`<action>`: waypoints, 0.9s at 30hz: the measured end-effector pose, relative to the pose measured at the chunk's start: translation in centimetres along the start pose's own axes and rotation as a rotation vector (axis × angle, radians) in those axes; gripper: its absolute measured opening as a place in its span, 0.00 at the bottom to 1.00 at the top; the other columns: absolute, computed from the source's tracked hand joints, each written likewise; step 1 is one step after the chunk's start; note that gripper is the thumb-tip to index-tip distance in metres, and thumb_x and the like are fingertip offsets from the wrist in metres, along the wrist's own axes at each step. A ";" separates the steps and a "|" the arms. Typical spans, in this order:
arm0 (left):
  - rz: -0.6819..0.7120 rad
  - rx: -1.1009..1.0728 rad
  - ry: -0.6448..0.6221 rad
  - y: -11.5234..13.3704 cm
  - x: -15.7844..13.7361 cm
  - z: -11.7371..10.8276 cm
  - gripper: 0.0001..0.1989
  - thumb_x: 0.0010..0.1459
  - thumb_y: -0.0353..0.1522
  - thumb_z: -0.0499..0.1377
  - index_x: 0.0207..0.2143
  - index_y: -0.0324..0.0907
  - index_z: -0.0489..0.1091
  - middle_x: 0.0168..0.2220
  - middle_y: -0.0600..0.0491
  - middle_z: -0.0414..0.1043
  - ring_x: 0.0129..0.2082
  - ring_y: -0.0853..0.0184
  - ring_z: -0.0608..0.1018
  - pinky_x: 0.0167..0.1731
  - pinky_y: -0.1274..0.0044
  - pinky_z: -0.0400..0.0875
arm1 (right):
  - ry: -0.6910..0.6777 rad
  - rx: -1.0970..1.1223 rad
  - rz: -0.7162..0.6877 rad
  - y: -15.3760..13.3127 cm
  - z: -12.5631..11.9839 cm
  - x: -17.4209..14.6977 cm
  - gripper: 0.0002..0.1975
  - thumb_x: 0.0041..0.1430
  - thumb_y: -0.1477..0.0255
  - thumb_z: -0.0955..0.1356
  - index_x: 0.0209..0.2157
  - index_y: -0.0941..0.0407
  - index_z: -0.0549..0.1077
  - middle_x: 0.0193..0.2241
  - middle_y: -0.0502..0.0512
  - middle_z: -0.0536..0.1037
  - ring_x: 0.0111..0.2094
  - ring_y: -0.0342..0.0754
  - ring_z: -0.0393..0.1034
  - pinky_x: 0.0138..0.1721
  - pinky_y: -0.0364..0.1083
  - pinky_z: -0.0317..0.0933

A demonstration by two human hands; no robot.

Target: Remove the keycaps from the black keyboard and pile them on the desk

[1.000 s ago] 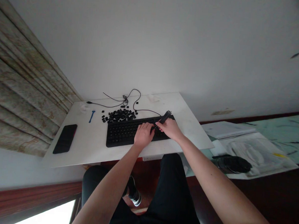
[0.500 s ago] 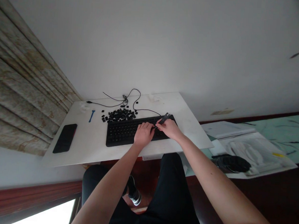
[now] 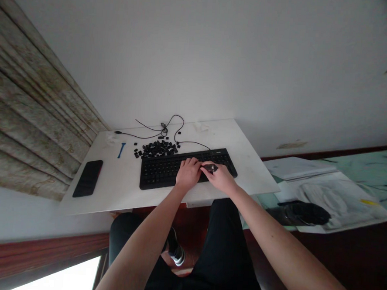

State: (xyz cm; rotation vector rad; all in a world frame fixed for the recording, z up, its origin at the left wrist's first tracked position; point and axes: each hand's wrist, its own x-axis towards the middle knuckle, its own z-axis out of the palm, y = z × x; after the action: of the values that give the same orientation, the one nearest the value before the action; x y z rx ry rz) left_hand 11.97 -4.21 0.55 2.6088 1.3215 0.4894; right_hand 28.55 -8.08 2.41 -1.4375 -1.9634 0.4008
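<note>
A black keyboard [image 3: 160,174] lies on the white table. My left hand [image 3: 188,174] rests over its middle, palm down, with the bent fingers lying on the keys and the thumb side against my right fingertips. My right hand [image 3: 221,178] is closed around a small dark tool with a shiny end [image 3: 211,167], held low over the right half of the keyboard. The tool's tip is hidden between the two hands. Behind the keyboard's left part sits a heap of loose black keycaps [image 3: 158,149].
A blue double-ended tool [image 3: 121,150] and a black phone [image 3: 88,179] lie on the left of the table [image 3: 118,193]. The keyboard's cable [image 3: 164,126] is bundled near the wall. To the right, a lower green surface [image 3: 369,169] bears papers and a black object [image 3: 309,212].
The dark tool has tipped from pointing up and away to lying lower across my right hand. My right hand has turned and come closer to my left. The view has shifted slightly.
</note>
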 end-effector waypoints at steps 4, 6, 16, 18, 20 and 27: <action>-0.002 0.011 -0.024 0.0 0.0 -0.1 0.14 0.67 0.32 0.52 0.52 0.47 0.71 0.50 0.46 0.69 0.51 0.55 0.68 0.49 0.63 0.65 | -0.011 0.000 -0.026 -0.4 0.1 -0.4 0.09 0.67 0.69 0.65 0.44 0.51 0.77 0.42 0.56 0.83 0.45 0.54 0.79 0.47 0.48 0.70; -0.008 0.006 -0.033 0.1 0.0 -0.1 0.15 0.66 0.31 0.53 0.53 0.47 0.71 0.50 0.46 0.70 0.51 0.55 0.68 0.50 0.62 0.64 | -0.008 -0.001 -0.046 -0.5 0.2 -0.5 0.09 0.67 0.70 0.65 0.44 0.51 0.76 0.43 0.56 0.83 0.45 0.54 0.79 0.47 0.48 0.70; -0.014 -0.029 -0.046 -0.2 0.2 0.1 0.15 0.65 0.30 0.53 0.53 0.47 0.70 0.52 0.47 0.69 0.52 0.55 0.68 0.50 0.62 0.64 | 0.018 -0.063 -0.054 0.0 1.1 -0.8 0.08 0.66 0.70 0.65 0.40 0.51 0.77 0.40 0.57 0.83 0.44 0.55 0.79 0.48 0.52 0.71; -0.015 -0.036 -0.046 -0.2 0.2 0.2 0.15 0.65 0.30 0.53 0.52 0.47 0.70 0.52 0.47 0.69 0.52 0.55 0.68 0.50 0.62 0.64 | 0.011 -0.074 -0.051 0.2 1.2 -0.9 0.08 0.65 0.70 0.65 0.40 0.51 0.77 0.39 0.56 0.84 0.43 0.55 0.79 0.48 0.52 0.71; -0.019 -0.044 -0.049 -0.2 0.2 0.2 0.15 0.65 0.29 0.53 0.52 0.48 0.70 0.52 0.47 0.69 0.52 0.55 0.68 0.50 0.62 0.64 | 0.011 -0.079 -0.052 0.3 1.4 -1.0 0.08 0.65 0.70 0.65 0.41 0.51 0.77 0.39 0.57 0.83 0.43 0.55 0.79 0.48 0.52 0.72; -0.030 -0.070 -0.042 -0.4 0.3 0.2 0.14 0.65 0.28 0.52 0.51 0.48 0.69 0.51 0.49 0.71 0.51 0.56 0.69 0.50 0.63 0.65 | 0.054 -0.031 -0.113 -0.8 1.0 -1.0 0.10 0.68 0.68 0.63 0.42 0.52 0.76 0.42 0.57 0.83 0.46 0.55 0.79 0.52 0.54 0.71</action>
State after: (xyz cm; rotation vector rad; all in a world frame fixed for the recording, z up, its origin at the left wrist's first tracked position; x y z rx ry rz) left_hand 11.91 -3.75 0.33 2.5248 1.3051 0.4647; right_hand 27.50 -9.10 1.84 -1.3349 -2.0042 0.2783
